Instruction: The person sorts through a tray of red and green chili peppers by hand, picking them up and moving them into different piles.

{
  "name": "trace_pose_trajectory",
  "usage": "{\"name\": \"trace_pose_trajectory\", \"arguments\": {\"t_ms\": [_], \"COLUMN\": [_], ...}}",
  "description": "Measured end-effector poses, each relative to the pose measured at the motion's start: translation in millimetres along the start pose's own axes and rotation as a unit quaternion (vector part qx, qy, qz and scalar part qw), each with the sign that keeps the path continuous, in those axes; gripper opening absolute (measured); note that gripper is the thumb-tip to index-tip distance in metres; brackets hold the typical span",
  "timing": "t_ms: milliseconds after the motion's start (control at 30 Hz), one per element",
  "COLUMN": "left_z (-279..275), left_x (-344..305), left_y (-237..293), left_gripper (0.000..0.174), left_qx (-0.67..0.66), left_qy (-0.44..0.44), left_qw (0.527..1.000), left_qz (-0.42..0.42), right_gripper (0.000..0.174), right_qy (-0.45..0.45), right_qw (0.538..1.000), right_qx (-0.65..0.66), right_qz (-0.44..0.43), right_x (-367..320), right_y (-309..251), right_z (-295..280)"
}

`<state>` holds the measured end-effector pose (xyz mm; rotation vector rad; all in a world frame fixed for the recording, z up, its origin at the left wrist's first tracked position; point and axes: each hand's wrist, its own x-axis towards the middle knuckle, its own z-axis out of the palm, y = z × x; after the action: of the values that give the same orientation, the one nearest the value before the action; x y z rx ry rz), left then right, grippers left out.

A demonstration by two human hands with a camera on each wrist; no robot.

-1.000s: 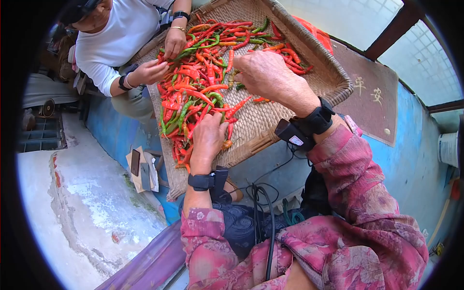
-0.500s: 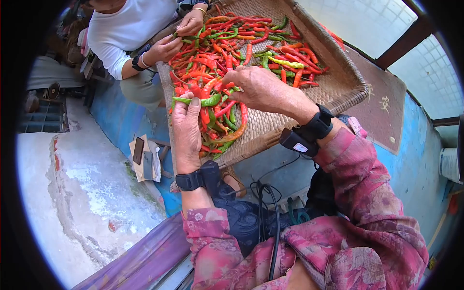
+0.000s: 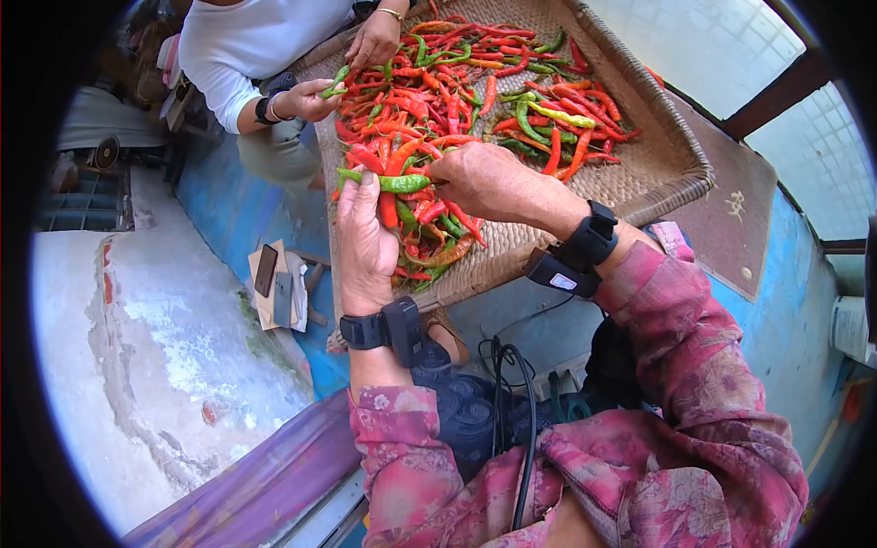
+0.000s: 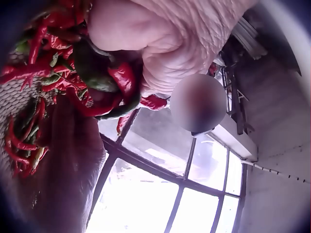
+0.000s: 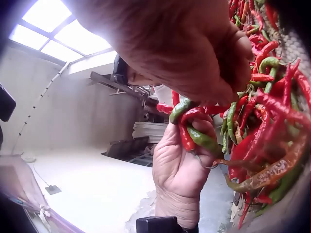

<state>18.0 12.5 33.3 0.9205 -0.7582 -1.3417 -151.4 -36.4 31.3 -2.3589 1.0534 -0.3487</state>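
Note:
A green chili pepper lies across the fingers of my left hand, the thumb pressed on it. Red chili peppers are held in the same hand, as the right wrist view shows. My right hand has its fingers curled at the green pepper's right end, pinching it there; the fingertips are partly hidden. Below both hands spreads a heap of red and green chili peppers in a woven tray. A smaller group of peppers lies on the tray's right side.
Across the tray a person in a white top holds a green chili over the heap's left edge. A black cable hangs over my lap. Phones lie on papers at the lower left. A window wall stands at the right.
My left hand has come up from the heap with the green pepper and red ones. My right hand has moved from the tray's right side to the green pepper's end.

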Motion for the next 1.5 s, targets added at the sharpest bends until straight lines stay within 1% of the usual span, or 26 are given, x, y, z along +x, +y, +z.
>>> {"name": "trace_pose_trajectory", "arguments": {"t_ms": [33,100,133,233,267,300,400,433,500,533,567,600,633,667,700,767,800,833,933,1033,1100,1200,1267,1333,1467,1500], "left_z": [-1.6,-2.2,-0.3,2.2,-0.2,0.9,10.4,10.1,7.7,7.8,8.9,10.7,12.4,13.9,16.3,21.8,24.3,26.1,27.4,25.5,24.4,25.5,26.5,26.6,20.6,20.6], "left_x": [0.5,1.1,0.2,-3.0,-2.9,-2.6,-2.3,-1.2,0.3,-0.1,-0.3,0.4,0.9,-0.1,-2.1,-5.7,-7.1,-7.9,-8.5,-4.6,-4.2,-2.5,-1.8,-1.1,-2.9,-2.9], "left_y": [-0.4,-0.8,0.4,2.7,0.6,0.9,0.1,-1.1,-4.4,-5.3,-6.0,-6.5,-6.7,-6.6,-6.1,-4.8,-5.6,-6.5,-7.4,-10.6,-13.6,-13.1,-14.0,-13.2,-14.0,-13.1], "left_gripper": [0.036,0.035,0.035,0.035,0.036,0.036,0.037,0.037,0.037,0.037,0.036,0.035,0.035,0.034,0.033,0.031,0.031,0.031,0.031,0.032,0.033,0.034,0.034,0.034,0.028,0.027], "left_qx": [0.000,-0.006,-0.006,-0.037,-0.030,-0.022,-0.006,-0.007,0.019,0.019,0.032,0.045,0.044,0.048,0.051,0.065,0.072,0.079,0.073,0.057,0.047,0.046,0.028,0.026,0.035,0.040], "left_qy": [0.001,0.018,0.018,0.006,-0.004,-0.014,-0.008,-0.008,0.008,0.008,-0.003,-0.015,-0.017,-0.027,-0.036,-0.031,-0.048,-0.065,-0.069,-0.075,-0.074,-0.066,-0.032,-0.034,-0.017,-0.009], "left_qw": [1.000,1.000,1.000,0.999,0.999,0.999,1.000,1.000,1.000,1.000,0.999,0.998,0.998,0.998,0.998,0.997,0.996,0.995,0.995,0.995,0.996,0.997,0.999,0.999,0.999,0.999], "left_qz": [0.000,-0.005,-0.006,-0.020,-0.022,-0.023,0.010,0.012,0.021,0.021,0.029,0.037,0.040,0.036,0.031,0.016,0.010,0.004,-0.006,-0.012,-0.011,-0.009,0.014,0.020,0.024,0.020], "right_gripper": [0.015,0.021,0.027,0.029,0.030,0.030,0.034,0.034,0.040,0.041,0.041,0.038,0.037,0.035,0.035,0.032,0.028,0.026,0.023,0.018,0.016,0.015,0.015,0.013,0.013,0.013], "right_qy": [-0.001,0.071,0.054,0.058,0.042,0.044,0.088,0.088,0.094,0.127,0.127,0.055,-0.017,0.039,0.041,0.059,0.053,0.053,0.080,0.107,0.156,0.168,0.178,0.233,0.263,0.277], "right_qw": [1.000,0.985,0.983,0.982,0.985,0.985,0.986,0.986,0.969,0.965,0.965,0.952,0.916,0.906,0.906,0.832,0.791,0.767,0.773,0.757,0.699,0.685,0.679,0.653,0.650,0.641], "right_qx": [0.000,0.137,0.151,0.162,0.162,0.161,0.119,0.118,0.205,0.191,0.191,0.298,0.397,0.420,0.419,0.542,0.603,0.630,0.617,0.630,0.684,0.693,0.696,0.707,0.701,0.705], "right_qz": [-0.001,-0.081,-0.094,-0.080,-0.043,-0.043,-0.078,-0.079,-0.100,-0.125,-0.125,-0.037,0.051,0.039,0.038,0.104,0.089,0.112,0.129,0.138,0.140,0.148,0.149,0.136,0.135,0.120], "right_x": [0.6,-0.4,0.5,-0.9,-3.5,-3.0,-2.7,-3.2,-4.8,-4.1,-5.7,-9.0,-10.4,-8.5,-7.2,-5.9,-4.2,-2.5,-0.5,0.5,1.3,0.9,2.3,5.6,6.2,6.9], "right_y": [2.5,7.8,8.5,3.5,-0.2,0.4,2.5,2.3,2.0,1.5,1.7,-5.2,-9.3,-5.7,-5.4,-3.8,-1.1,1.2,2.0,3.6,5.2,4.9,5.8,8.3,13.4,17.1], "right_z": [2.5,6.4,5.9,2.7,1.3,2.6,4.6,2.6,-0.2,-0.1,-1.3,-11.0,-17.0,-8.7,-9.0,-8.0,-5.5,-3.3,-3.4,-3.6,-3.2,-5.1,-5.8,-7.4,-12.7,-14.2]}}
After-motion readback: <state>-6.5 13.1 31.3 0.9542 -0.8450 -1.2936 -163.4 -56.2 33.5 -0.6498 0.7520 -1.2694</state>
